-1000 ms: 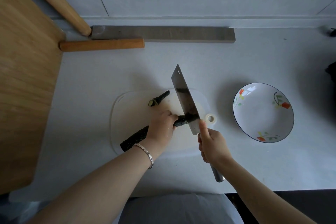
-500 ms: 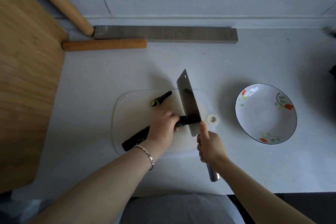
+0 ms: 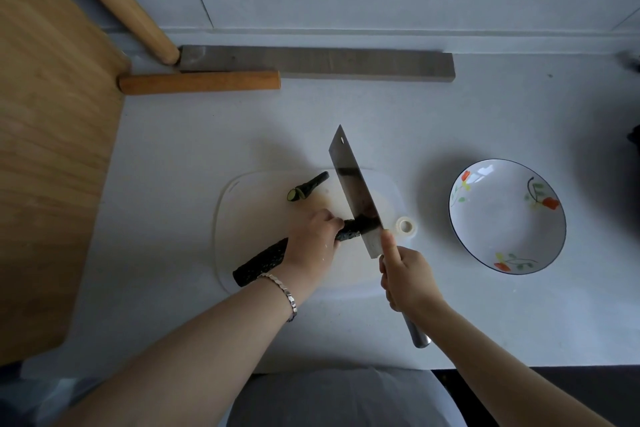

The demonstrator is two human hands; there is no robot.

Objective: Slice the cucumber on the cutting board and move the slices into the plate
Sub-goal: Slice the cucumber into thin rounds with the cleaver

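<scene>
I see cucumber lying lower-left to upper-right on cutting board. Left hand grip clamps its middle. Right hand grip holds knife, blade across free right end.

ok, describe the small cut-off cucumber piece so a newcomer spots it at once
Find the white cutting board in the middle of the grey counter. On its far side, just left of the cleaver, lies the cucumber stub. Unlike the long cucumber held by the left hand, it is short, tapered, lies untouched, and shows a pale cut face.
</scene>
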